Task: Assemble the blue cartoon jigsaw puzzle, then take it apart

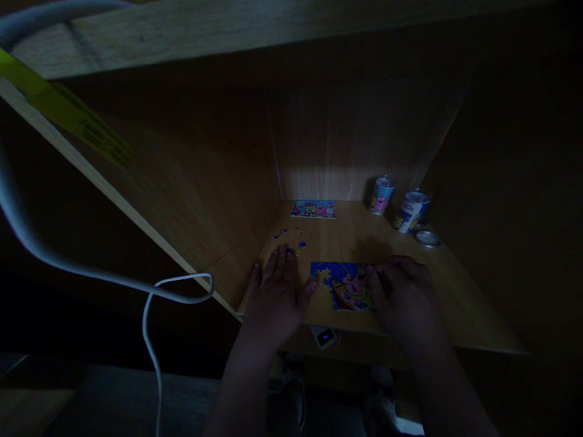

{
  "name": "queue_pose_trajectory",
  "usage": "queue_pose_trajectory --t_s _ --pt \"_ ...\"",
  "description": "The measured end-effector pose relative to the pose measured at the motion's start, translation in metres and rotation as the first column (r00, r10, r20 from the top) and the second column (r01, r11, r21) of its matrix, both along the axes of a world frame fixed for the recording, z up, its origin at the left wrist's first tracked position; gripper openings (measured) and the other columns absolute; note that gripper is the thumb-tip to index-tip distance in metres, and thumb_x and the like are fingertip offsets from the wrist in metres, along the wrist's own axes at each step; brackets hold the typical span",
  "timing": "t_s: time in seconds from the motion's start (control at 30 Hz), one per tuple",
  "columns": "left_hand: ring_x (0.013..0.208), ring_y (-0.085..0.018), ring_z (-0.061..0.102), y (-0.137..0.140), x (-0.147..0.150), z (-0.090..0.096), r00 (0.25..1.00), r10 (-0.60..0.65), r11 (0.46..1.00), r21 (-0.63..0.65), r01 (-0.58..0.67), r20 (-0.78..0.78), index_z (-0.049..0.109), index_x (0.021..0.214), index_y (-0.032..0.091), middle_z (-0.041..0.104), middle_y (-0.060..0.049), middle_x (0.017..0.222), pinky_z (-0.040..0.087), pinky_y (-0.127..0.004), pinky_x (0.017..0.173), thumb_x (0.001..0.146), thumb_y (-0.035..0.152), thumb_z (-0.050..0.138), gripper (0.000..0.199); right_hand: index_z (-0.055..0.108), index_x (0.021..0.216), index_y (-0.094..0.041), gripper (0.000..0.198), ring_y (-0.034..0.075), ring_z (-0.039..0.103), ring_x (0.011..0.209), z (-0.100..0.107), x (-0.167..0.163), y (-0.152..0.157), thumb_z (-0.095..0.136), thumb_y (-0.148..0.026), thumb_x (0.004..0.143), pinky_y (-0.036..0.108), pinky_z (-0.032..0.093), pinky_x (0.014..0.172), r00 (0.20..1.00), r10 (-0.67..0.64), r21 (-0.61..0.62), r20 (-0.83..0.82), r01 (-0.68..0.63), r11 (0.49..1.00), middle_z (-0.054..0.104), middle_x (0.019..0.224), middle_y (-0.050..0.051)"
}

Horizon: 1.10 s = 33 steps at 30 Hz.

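Note:
A partly assembled jigsaw puzzle [348,285] with a blue and pink cartoon picture lies flat on the wooden shelf; its left side is ragged. My right hand [403,291] rests over the puzzle's right end, fingers bent and pressed together near its upper edge; whether a piece is between them is hidden. To the left of the puzzle, my left hand [277,291] lies flat with fingers spread, its thumb near the ragged edge. Just beyond its fingertips are several loose puzzle pieces [302,245], blue and yellow.
A picture card [314,209] lies by the back panel. Two printed cans [381,195] and a round metal lid [427,238] stand at the back right. The left side panel [200,194] borders the shelf. A white cable [91,276] hangs at left, and a small device [325,337] sits below the front edge.

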<state>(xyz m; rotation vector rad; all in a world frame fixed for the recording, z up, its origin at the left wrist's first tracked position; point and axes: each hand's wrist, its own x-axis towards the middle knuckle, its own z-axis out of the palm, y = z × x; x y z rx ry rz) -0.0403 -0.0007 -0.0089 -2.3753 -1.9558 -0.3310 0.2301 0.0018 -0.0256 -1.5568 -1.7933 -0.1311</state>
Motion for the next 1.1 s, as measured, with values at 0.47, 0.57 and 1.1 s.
queue_pose_trajectory --t_s 0.47,0.57,1.1 --pt "0.170 -0.040 0.030 0.008 0.002 -0.004 0.989 0.136 0.990 0.031 -0.138 0.052 0.041 0.171 0.006 0.038 -0.024 0.179 0.030 -0.061 0.138 0.111 0.069 0.037 0.087 0.078 0.099 -0.022 0.030 0.035 0.062 0.111 -0.002 0.000 0.001 0.058 -0.042 0.108 0.054 0.051 0.100 1.000 -0.004 -0.007 0.029 0.004 1.000 0.069 0.115 0.017" --pt "0.172 -0.039 0.026 0.015 -0.002 -0.003 0.997 0.068 0.998 0.010 -0.068 0.033 0.036 0.175 0.011 0.034 -0.021 0.181 0.026 -0.062 0.139 0.110 0.072 0.034 0.089 0.078 0.100 -0.022 0.028 0.035 0.062 0.109 -0.002 -0.001 0.001 0.059 -0.041 0.108 0.054 0.052 0.099 0.999 -0.009 0.004 0.047 0.009 1.000 0.069 0.116 0.017" --pt "0.175 -0.039 -0.001 0.081 0.005 0.016 0.997 0.075 0.974 -0.216 -0.071 0.013 0.012 0.182 0.031 0.001 -0.010 0.189 0.013 -0.065 0.139 0.111 0.076 0.023 0.085 0.077 0.099 -0.022 0.022 0.033 0.062 0.108 0.005 -0.006 0.000 0.060 -0.034 0.106 0.049 0.051 0.099 1.000 0.000 -0.036 -0.008 0.000 0.999 0.071 0.112 0.015"
